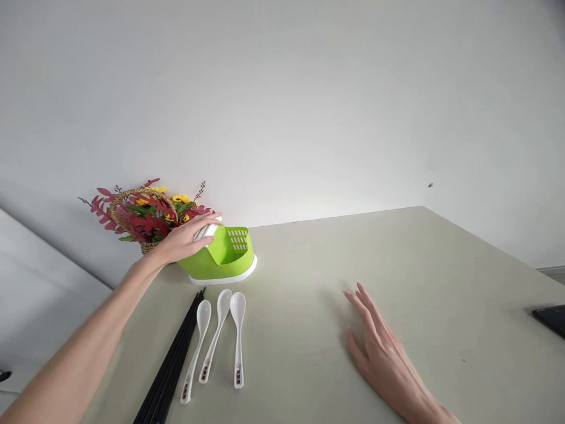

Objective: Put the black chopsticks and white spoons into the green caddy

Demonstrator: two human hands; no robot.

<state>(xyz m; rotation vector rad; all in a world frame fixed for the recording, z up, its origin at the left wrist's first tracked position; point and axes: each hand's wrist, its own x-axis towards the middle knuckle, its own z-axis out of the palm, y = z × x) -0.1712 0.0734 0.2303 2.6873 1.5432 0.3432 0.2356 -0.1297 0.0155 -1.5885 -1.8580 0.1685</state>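
Observation:
My left hand (188,238) reaches to the far left of the table and grips the near rim of a lime-green utensil holder (225,259) with a white base and a slotted inner wall. Three white ceramic spoons (218,341) lie side by side in front of the holder, bowls pointing away from me. Left of the spoons, a bundle of black chopsticks (174,365) runs diagonally toward the table's near edge. My right hand (382,350) rests flat on the beige table (309,265), fingers spread, holding nothing.
A wicker basket of red and yellow artificial flowers (143,215) stands against the white wall just behind the holder. A dark flat object (551,318) lies at the table's right edge. The table's left edge slants close to the chopsticks.

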